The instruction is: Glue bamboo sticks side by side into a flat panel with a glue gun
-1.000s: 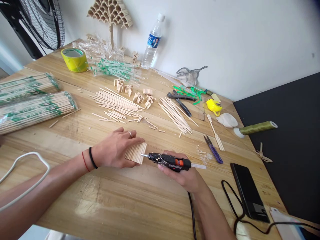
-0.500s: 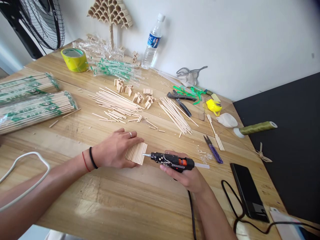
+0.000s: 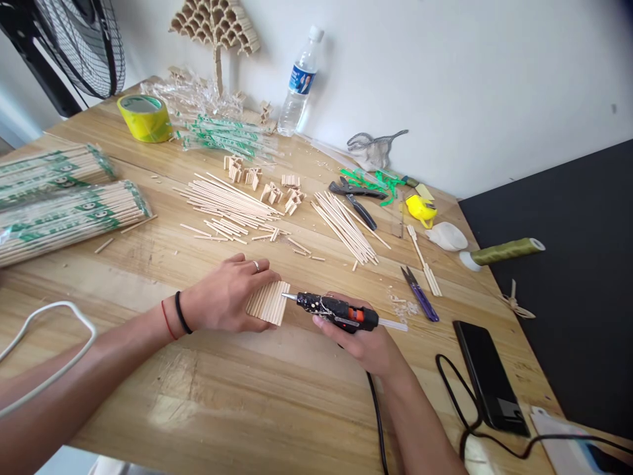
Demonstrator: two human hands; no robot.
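Observation:
Near the middle of the wooden table, my left hand [image 3: 232, 293] grips a small panel of short wooden sticks [image 3: 270, 303] laid side by side, thumb and fingers on its opposite edges. My right hand [image 3: 363, 336] is wrapped round a black hot glue gun [image 3: 336, 312] with a clear glue stick poking out of its back. The gun's metal nozzle points left and is at the panel's right edge; I cannot tell whether it touches. Beyond the hands lie loose wooden sticks [image 3: 230, 201] and several small stick assemblies [image 3: 271, 192].
Purple-handled scissors [image 3: 419, 295], pliers [image 3: 357, 198] and a phone [image 3: 489, 376] lie to the right. Packaged sticks [image 3: 74, 221] and yellow tape [image 3: 145, 119] are at the left. A water bottle [image 3: 299, 86] stands by the wall. The gun's black cord [image 3: 378, 422] hangs toward the front edge.
My right hand has moved slightly left and up with the glue gun, bringing its nozzle to the panel's upper right edge. My left hand keeps its grip almost unmoved.

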